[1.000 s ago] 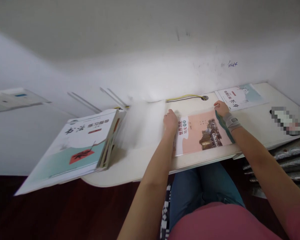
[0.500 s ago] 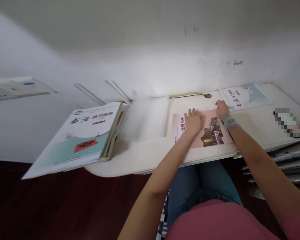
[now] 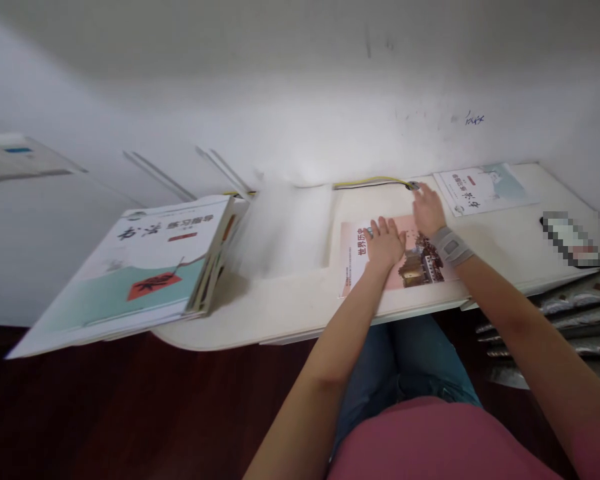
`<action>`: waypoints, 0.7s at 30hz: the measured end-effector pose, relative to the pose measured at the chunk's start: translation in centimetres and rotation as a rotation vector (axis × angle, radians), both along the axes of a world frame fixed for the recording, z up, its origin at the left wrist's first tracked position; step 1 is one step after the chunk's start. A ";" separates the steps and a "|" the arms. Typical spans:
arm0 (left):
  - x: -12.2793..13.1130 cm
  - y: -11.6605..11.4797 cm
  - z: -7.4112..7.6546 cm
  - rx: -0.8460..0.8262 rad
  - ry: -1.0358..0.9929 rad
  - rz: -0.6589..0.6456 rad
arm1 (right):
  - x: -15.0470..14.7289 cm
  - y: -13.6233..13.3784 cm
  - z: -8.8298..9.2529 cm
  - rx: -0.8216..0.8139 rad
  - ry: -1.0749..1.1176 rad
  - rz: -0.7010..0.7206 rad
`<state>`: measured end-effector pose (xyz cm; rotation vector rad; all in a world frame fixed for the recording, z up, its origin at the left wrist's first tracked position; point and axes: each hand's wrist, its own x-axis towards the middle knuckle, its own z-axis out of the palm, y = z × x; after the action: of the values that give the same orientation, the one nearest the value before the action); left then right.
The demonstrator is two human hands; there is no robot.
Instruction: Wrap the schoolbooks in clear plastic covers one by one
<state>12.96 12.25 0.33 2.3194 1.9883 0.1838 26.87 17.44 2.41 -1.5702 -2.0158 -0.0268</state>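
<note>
A pink-and-white book [image 3: 353,267] with a printed building on its cover lies shut on the white desk [image 3: 280,300], in front of me. My left hand [image 3: 384,243] rests on this cover, fingers spread, holding nothing. At the book's far right edge is my right hand [image 3: 429,208], with a grey band on the wrist. Its fingers are stretched toward the wall, and nothing shows in them. Whether it presses on the book I cannot tell. Just right of it lies a white and green booklet [image 3: 485,190].
Stacked books [image 3: 175,257] stand at the desk's left end, jutting past its edge. A blurred whitish patch [image 3: 290,230] covers the desk beside them. A yellow cable [image 3: 375,181] runs along the wall into a hole. At right lies a pixelated phone-like object [image 3: 573,240].
My right hand has uncurled and moved off the book's upper right corner, fingers now reaching toward the wall. My left hand stays on the cover. The view has shifted slightly.
</note>
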 end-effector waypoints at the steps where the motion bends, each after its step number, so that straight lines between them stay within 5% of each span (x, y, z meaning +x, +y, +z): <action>1: -0.1 0.0 0.1 -0.011 0.012 -0.010 | -1.7 -0.8 -0.1 -0.011 -0.007 0.036; 4: -0.5 0.0 0.3 -0.044 0.048 -0.042 | -5.6 -2.8 -1.0 -0.141 0.021 0.108; 7: -0.9 0.1 0.4 -0.044 0.028 -0.041 | -6.5 -3.3 -1.6 -0.196 0.005 0.154; 13: -1.8 0.4 0.2 -0.010 -0.064 -0.006 | -3.4 -2.5 -1.8 -0.249 -0.115 0.227; 21: -5.2 0.3 0.2 -0.002 -0.091 0.144 | 2.1 -1.6 -2.7 -0.281 -0.307 0.040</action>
<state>7.76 12.59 0.54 2.1255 2.1096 0.2917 28.99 15.85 -0.27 -1.7864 -2.3730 0.0350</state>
